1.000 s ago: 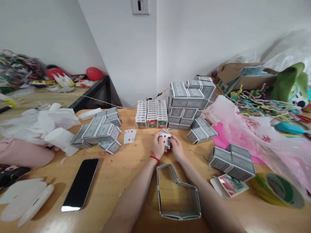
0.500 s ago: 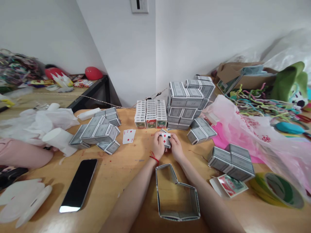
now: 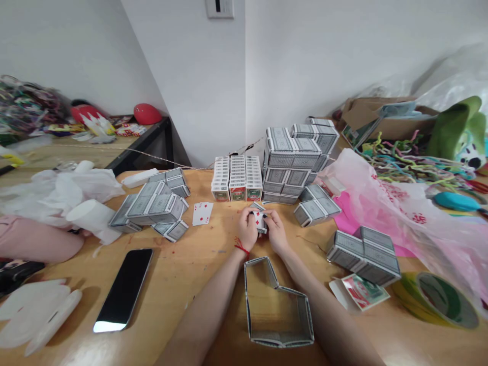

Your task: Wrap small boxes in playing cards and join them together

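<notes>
Between my two hands is a playing card (image 3: 258,219) with red diamonds facing up; grey-backed card pieces show behind and under it. My left hand (image 3: 247,229), a red string at its wrist, grips the left edge with the thumb on top. At the right edge, the fingers of my right hand (image 3: 275,229) are closed on the same card. Between my forearms stands an open L-shaped frame of folded cards (image 3: 309,317). Left of my hands, a few loose red-suited playing cards (image 3: 202,214) lie face up.
Rows of card boxes (image 3: 237,178) stand at the back, beside a tall stack of card blocks (image 3: 292,160). More card blocks lie left (image 3: 154,203) and right (image 3: 364,254). A phone (image 3: 124,290), yellow tape roll (image 3: 434,297) and pink plastic bag (image 3: 381,198) surround the work area.
My right thumb and fingers have shifted slightly on the diamond card, now reaching across its top edge. The surrounding things stay in place.
</notes>
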Demonstrator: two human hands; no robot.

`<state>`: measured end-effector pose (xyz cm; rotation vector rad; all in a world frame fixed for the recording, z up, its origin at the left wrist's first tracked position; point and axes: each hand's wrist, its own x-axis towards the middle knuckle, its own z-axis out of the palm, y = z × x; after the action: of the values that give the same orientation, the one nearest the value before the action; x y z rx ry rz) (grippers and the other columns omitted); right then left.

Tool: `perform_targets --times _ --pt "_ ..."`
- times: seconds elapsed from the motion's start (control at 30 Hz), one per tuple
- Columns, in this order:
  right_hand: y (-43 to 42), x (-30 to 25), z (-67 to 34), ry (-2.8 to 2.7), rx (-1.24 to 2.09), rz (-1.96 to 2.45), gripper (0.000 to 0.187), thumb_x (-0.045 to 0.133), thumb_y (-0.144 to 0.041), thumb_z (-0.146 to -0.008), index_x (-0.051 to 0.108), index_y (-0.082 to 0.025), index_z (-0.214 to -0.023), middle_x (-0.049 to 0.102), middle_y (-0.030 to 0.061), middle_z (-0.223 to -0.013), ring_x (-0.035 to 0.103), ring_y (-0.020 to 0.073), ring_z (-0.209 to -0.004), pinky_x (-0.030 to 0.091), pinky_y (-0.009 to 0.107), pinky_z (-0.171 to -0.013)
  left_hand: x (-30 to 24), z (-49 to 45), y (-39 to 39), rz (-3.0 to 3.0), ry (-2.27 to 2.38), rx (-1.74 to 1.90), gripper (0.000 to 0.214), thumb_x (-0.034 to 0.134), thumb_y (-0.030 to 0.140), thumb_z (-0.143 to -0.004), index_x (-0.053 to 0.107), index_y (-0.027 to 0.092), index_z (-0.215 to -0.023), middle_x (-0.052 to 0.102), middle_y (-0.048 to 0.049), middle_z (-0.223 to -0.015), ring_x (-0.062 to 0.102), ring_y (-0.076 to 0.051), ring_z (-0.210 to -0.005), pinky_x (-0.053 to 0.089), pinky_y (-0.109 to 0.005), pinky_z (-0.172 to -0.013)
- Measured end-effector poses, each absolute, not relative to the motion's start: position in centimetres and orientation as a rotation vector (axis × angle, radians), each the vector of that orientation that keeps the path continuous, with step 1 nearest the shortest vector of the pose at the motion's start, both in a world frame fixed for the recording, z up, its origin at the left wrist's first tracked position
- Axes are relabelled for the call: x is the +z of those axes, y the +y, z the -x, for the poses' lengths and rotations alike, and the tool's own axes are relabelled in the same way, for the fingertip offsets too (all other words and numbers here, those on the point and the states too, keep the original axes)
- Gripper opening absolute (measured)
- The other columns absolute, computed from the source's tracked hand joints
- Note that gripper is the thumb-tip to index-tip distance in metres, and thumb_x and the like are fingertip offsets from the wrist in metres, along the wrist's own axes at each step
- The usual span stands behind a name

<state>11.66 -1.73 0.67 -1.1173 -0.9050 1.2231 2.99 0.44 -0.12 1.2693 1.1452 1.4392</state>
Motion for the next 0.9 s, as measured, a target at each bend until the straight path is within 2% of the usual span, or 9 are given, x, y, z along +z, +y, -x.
perform_targets --times 0.37,0.6,0.77,0.9 --pt "-1.9 0.8 -11.4 -0.916 1.283 1.063 0.009 0.046 -0.029 -0.071 0.043 -0.024 -0.077 0.046 -0.0069 -0.056 0.044 0.0100 -0.037 0.040 0.024 -0.034 1.0 -2.7 0.0 -1.291 1.175 1.553 0.019 0.037 0.020 -0.072 0.054 0.016 -0.064 0.052 0.0004 -0.060 0.046 -0.009 -0.052 0.036 -0.019 -0.046" --pt "-1.9 0.9 -11.3 -0.934 1.287 1.070 0.008 0.046 -0.030 -0.071 0.043 -0.024 -0.075 0.047 -0.0065 -0.056 0.045 0.0104 -0.036 0.038 0.024 -0.033 1.0 -2.6 0.1 -1.174 1.056 1.485 0.020 0.035 0.026 -0.075 0.051 0.016 -0.066 0.045 0.0035 -0.050 0.038 -0.007 -0.037 0.028 -0.019 -0.036" --pt "-1.8 0.8 -11.6 -0.961 1.227 1.107 0.005 0.046 -0.027 -0.069 0.045 -0.023 -0.071 0.047 -0.0051 -0.058 0.043 0.0102 -0.042 0.037 0.023 -0.038 0.5 -2.8 0.5 -1.280 1.273 1.484 0.017 0.049 0.030 -0.073 0.050 0.016 -0.063 0.047 0.0032 -0.053 0.045 -0.009 -0.049 0.035 -0.020 -0.048" --pt "-1.5 0.4 -11.9 -1.018 1.065 1.138 0.003 0.046 -0.023 -0.066 0.048 -0.021 -0.065 0.048 -0.0027 -0.063 0.046 0.0112 -0.056 0.041 0.022 -0.050 0.5 -2.9 0.5 -1.370 1.352 1.549 0.014 0.050 0.028 -0.074 0.056 0.016 -0.075 0.058 -0.0025 -0.073 0.053 -0.012 -0.068 0.041 -0.023 -0.063"
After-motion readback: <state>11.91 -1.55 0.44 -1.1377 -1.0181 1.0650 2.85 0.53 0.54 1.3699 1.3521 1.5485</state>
